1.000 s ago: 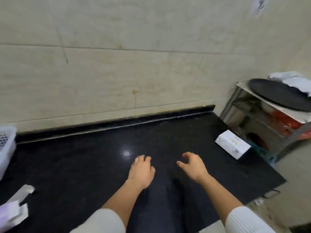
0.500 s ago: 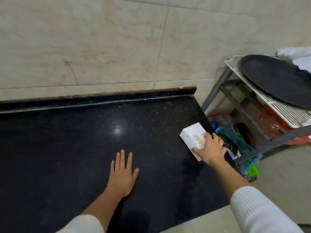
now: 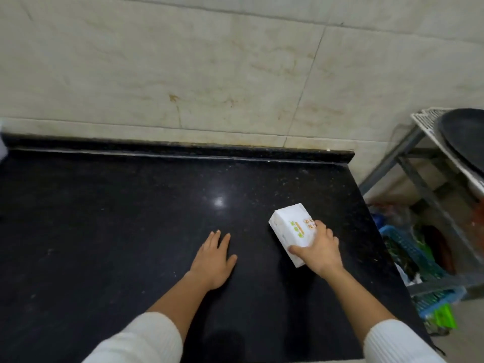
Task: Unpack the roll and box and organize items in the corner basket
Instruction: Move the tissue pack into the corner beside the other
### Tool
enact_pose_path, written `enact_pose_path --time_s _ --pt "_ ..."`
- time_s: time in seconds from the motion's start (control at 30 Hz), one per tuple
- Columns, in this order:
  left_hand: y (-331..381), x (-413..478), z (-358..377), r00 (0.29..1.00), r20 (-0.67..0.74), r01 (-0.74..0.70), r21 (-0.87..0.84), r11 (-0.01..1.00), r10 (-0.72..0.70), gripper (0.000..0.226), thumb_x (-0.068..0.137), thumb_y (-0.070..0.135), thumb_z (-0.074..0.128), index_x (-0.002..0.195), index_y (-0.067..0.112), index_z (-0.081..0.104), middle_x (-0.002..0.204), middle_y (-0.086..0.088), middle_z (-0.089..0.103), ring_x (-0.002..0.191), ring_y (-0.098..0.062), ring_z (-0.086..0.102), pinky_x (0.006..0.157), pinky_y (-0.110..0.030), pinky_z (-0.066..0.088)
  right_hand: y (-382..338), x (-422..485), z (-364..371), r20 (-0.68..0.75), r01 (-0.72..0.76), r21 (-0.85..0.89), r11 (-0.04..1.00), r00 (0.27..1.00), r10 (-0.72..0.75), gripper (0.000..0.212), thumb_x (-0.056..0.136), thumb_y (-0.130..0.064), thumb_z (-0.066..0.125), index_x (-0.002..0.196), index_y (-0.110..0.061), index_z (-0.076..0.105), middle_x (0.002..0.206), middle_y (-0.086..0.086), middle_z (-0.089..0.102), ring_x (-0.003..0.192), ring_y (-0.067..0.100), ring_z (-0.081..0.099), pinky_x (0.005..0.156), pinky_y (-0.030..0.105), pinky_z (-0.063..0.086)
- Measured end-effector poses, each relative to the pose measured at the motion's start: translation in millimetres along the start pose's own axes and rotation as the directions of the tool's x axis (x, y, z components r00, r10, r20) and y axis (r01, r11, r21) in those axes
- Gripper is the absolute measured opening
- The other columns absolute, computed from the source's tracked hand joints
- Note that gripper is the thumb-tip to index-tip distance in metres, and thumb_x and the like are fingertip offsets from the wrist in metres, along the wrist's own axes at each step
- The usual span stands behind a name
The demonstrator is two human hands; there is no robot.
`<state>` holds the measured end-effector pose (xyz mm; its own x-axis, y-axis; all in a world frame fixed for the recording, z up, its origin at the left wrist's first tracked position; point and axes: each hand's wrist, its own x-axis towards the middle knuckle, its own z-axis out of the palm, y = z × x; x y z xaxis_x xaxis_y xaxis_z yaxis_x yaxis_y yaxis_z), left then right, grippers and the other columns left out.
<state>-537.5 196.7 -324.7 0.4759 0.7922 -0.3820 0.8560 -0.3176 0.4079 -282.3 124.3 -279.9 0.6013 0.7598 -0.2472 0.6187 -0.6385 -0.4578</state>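
Right hand (image 3: 320, 251) grips the white box (image 3: 293, 231) at its near end, thumb on the left side, fingers over the top, wrist toward the lower right of the frame. Box sits right of center on the black counter (image 3: 104, 218), slanting up-left away from the palm; lifted or resting, can't tell. Left hand (image 3: 213, 260) lies flat, palm down, fingers spread, holding nothing, just left of the box w/ a gap between the 2.
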Motion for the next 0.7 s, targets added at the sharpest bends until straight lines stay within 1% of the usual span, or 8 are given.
enact_pose_path --time_s 0.1,0.23,0.33,0.47,0.57,0.7 --pt "-29.2 -33.9 -10.5 0.982 -0.156 0.086 -0.107 0.991 -0.102 0.061 0.101 0.037 0.036 0.154 0.017 0.012 0.163 -0.006 0.008 0.15 -0.023 0.004 0.121 -0.037 0.017 -55.4 -13.9 32.3 0.079 0.16 0.061 0.985 0.983 -0.165 0.099 0.057 -0.044 0.078 0.14 -0.02 0.029 0.129 0.002 0.043 0.116 0.025 0.036 0.088 0.036 0.038" --pt "-99.0 -86.2 -29.5 0.917 -0.23 0.284 -0.198 0.938 -0.327 0.057 0.1 0.033 0.037 0.152 0.018 0.018 0.161 -0.005 0.014 0.149 -0.022 0.011 0.118 -0.039 0.025 -136.1 -47.3 86.4 0.185 0.333 0.109 0.937 0.919 -0.348 0.094 0.054 -0.048 0.075 0.135 -0.025 0.033 0.12 -0.004 0.043 0.109 0.019 0.036 0.08 0.034 0.037" --pt "-157.9 -131.2 -46.7 0.836 -0.284 0.398 -0.273 0.876 -0.469 0.056 0.1 0.033 0.036 0.151 0.017 0.022 0.16 -0.007 0.019 0.147 -0.023 0.016 0.117 -0.04 0.028 -196.8 -79.9 127.5 0.271 0.465 0.131 0.876 0.833 -0.483 0.09 0.051 -0.051 0.071 0.131 -0.029 0.035 0.11 -0.01 0.038 0.1 0.014 0.031 0.076 0.032 0.036" --pt "-238.9 -195.9 -70.4 0.718 -0.347 0.491 -0.361 0.793 -0.603 0.053 0.1 0.033 0.036 0.15 0.016 0.027 0.158 -0.008 0.023 0.146 -0.024 0.018 0.116 -0.041 0.029 -279.3 -135.3 179.7 0.339 0.611 0.188 0.769 0.694 -0.635 0.09 0.049 -0.053 0.069 0.13 -0.032 0.036 0.11 -0.012 0.039 0.101 0.013 0.032 0.078 0.03 0.035" --pt "-302.0 -243.7 -87.2 0.64 -0.385 0.53 -0.405 0.745 -0.665 0.052 0.1 0.032 0.037 0.149 0.015 0.029 0.157 -0.009 0.025 0.145 -0.025 0.019 0.116 -0.041 0.03 -341.2 -183.7 216.2 0.355 0.698 0.227 0.679 0.59 -0.725 0.094 0.049 -0.054 0.069 0.133 -0.032 0.033 0.112 -0.012 0.038 0.104 0.013 0.033 0.081 0.03 0.034" --pt "-384.6 -308.2 -108.2 0.559 -0.423 0.552 -0.452 0.7 -0.714 0.051 0.1 0.03 0.036 0.148 0.014 0.03 0.156 -0.009 0.026 0.144 -0.026 0.02 0.116 -0.041 0.028 -421.4 -249.7 264.2 0.351 0.769 0.252 0.588 0.494 -0.796 0.094 0.051 -0.054 0.071 0.133 -0.03 0.033 0.111 -0.011 0.037 0.105 0.016 0.035 0.081 0.031 0.035"
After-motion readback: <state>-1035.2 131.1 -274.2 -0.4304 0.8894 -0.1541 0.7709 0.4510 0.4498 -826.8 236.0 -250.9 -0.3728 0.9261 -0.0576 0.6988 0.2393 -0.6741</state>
